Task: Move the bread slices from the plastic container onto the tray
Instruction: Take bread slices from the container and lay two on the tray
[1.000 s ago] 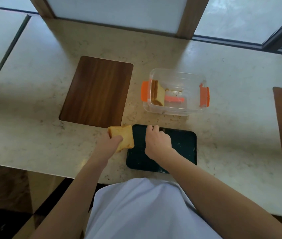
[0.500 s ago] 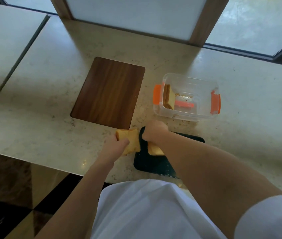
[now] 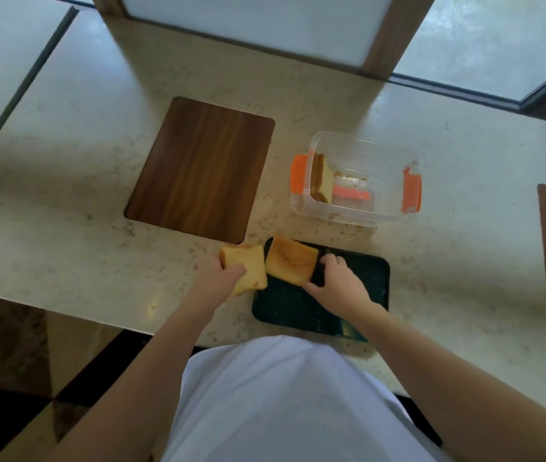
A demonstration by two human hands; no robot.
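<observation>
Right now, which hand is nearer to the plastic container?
Right. The right hand rests on the tray just below the plastic container; the left hand holds a bread slice off the tray's left edge, farther away.

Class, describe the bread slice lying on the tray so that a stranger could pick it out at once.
Find the dark tray at the counter's near edge. The bread slice lies on its far left corner, beside the right hand. Unlike its neighbour, gripped by the left hand, it rests on the tray.

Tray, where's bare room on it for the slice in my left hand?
The dark tray is bare along its near edge and right half, beyond the right hand. Its far-left corner is crowded: one bread slice lies there, and the left hand holds a second slice at the left rim.
</observation>
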